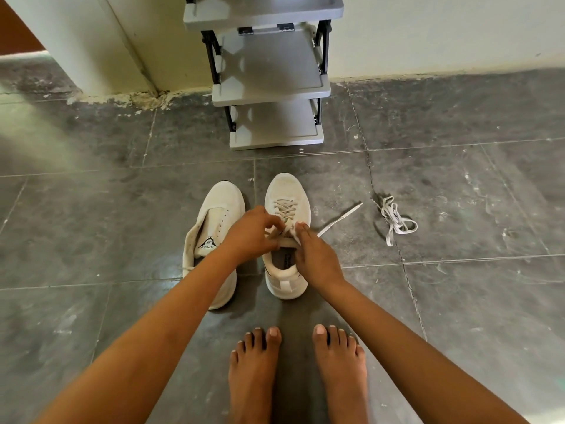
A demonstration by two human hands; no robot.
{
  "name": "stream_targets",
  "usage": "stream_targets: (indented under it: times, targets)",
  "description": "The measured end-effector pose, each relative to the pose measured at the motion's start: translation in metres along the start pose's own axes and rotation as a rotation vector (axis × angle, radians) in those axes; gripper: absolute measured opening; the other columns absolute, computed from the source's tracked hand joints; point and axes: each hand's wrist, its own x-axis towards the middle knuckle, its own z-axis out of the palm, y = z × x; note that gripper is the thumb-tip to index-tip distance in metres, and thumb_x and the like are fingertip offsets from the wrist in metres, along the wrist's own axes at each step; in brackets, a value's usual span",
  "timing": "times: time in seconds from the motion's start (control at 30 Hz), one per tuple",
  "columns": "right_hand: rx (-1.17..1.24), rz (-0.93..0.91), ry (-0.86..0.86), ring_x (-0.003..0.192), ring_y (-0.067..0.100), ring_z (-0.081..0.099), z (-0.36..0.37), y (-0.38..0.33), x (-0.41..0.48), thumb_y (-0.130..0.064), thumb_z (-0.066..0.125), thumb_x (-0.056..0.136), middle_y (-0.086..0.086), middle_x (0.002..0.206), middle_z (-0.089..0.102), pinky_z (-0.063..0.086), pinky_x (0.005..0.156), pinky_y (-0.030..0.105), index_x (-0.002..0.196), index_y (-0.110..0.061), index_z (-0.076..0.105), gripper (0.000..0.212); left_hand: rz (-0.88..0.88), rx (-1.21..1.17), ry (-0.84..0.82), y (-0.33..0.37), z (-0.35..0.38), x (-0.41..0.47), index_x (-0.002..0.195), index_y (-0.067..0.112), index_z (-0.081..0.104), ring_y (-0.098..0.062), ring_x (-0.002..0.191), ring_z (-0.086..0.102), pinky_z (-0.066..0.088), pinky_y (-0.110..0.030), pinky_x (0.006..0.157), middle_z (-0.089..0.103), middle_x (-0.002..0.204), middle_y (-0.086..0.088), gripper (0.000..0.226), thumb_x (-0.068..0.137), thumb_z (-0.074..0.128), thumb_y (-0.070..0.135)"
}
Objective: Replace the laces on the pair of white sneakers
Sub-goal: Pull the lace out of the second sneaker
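Two white sneakers stand side by side on the dark tiled floor. The left sneaker (218, 215) has no lace in its eyelets and its tongue is folded open. The right sneaker (287, 194) carries a beige lace (286, 208) through its front eyelets. My left hand (249, 232) pinches the lace at the upper eyelets of the right sneaker. My right hand (316, 254) grips the sneaker's tongue and lace from the right side. One loose lace end (341, 219) trails out to the right across the floor. A bundled white lace (396, 220) lies on the floor further right.
A grey plastic shoe rack (272, 87) with several shelves stands against the wall just beyond the sneakers. My bare feet (298, 362) rest on the floor close behind the shoes. A wall corner (146, 87) juts out at the far left.
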Motion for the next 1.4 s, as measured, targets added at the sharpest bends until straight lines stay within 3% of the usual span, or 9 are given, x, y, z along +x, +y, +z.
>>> stream_targets:
  times: [0.2,0.47,0.53,0.63,0.83,0.93,1.03,1.1,1.4]
  targets:
    - [0.019,-0.037,-0.017,0.138,0.020,0.031,0.001,0.009,0.002,-0.020,0.045,0.096,0.002,0.156,0.023,0.034,0.104,0.032,0.149,-0.016,0.022,0.057,0.238,0.450,0.110,-0.002,0.005,-0.008,0.110,0.021,0.066,-0.019,0.100,0.049,0.047,-0.033,0.072,0.054,0.106,-0.002,0.026,0.095,0.050,0.033]
    - [-0.011,-0.030,-0.019,0.139,0.020,0.030,-0.001,0.010,0.006,-0.012,0.043,0.095,0.002,0.155,0.023,0.035,0.104,0.033,0.149,-0.016,0.022,0.058,-0.041,-0.610,0.137,0.018,-0.009,0.000,0.087,0.005,0.072,-0.019,0.081,0.065,0.054,-0.034,0.084,0.069,0.085,-0.011,0.009,0.083,0.069,0.012]
    - [-0.013,-0.029,-0.021,0.139,0.020,0.029,0.000,0.009,0.006,-0.013,0.042,0.095,0.002,0.156,0.022,0.035,0.104,0.034,0.149,-0.016,0.021,0.058,0.016,-0.331,0.114,0.011,-0.007,0.000,0.099,0.011,0.071,-0.007,0.076,0.057,0.045,-0.019,0.073,0.065,0.092,-0.004,0.017,0.083,0.069,0.017]
    - [-0.011,-0.029,-0.006,0.140,0.019,0.028,0.001,0.009,0.005,-0.015,0.042,0.096,0.001,0.156,0.021,0.035,0.105,0.032,0.149,-0.015,0.022,0.056,0.096,0.114,0.034,-0.002,-0.005,-0.005,0.111,0.023,0.067,-0.011,0.086,0.053,0.039,-0.022,0.072,0.057,0.104,0.001,0.024,0.087,0.063,0.026]
    - [-0.110,-0.068,0.028,0.134,0.020,0.037,-0.002,0.010,0.006,-0.016,0.043,0.094,0.000,0.154,0.028,0.042,0.095,0.033,0.147,-0.015,0.029,0.055,0.130,0.247,0.105,0.003,0.007,-0.012,0.105,0.013,0.067,-0.023,0.095,0.057,0.045,-0.036,0.078,0.058,0.104,-0.006,0.021,0.092,0.054,0.023]
    - [-0.128,-0.051,0.001,0.133,0.021,0.038,-0.002,0.010,0.007,-0.015,0.041,0.095,0.000,0.154,0.027,0.043,0.094,0.034,0.148,-0.017,0.026,0.055,0.030,-0.125,0.138,0.012,0.000,-0.010,0.092,0.003,0.068,-0.021,0.088,0.060,0.048,-0.037,0.082,0.065,0.093,-0.011,0.014,0.088,0.063,0.015]
    - [-0.148,-0.052,-0.004,0.134,0.023,0.037,-0.002,0.011,0.007,-0.016,0.039,0.096,0.000,0.155,0.025,0.043,0.092,0.034,0.149,-0.018,0.024,0.055,0.003,-0.792,0.091,0.032,-0.015,-0.010,0.074,0.007,0.065,-0.003,0.064,0.057,0.048,-0.016,0.062,0.063,0.069,-0.002,0.012,0.086,0.065,0.008]
    - [-0.152,-0.054,-0.009,0.134,0.023,0.036,-0.003,0.010,0.007,-0.017,0.039,0.096,0.000,0.155,0.025,0.043,0.092,0.035,0.149,-0.018,0.024,0.055,0.011,-0.878,0.125,0.037,-0.021,-0.010,0.072,0.012,0.066,0.002,0.056,0.054,0.044,-0.010,0.056,0.063,0.062,0.006,0.014,0.086,0.065,0.009]
    - [0.015,-0.034,-0.040,0.128,0.026,0.044,0.002,0.014,0.009,-0.021,0.044,0.096,0.003,0.151,0.033,0.044,0.093,0.037,0.147,-0.020,0.027,0.054,0.094,0.212,0.036,0.003,0.004,-0.011,0.117,0.022,0.065,-0.021,0.096,0.056,0.046,-0.032,0.078,0.056,0.110,-0.004,0.028,0.091,0.058,0.028]
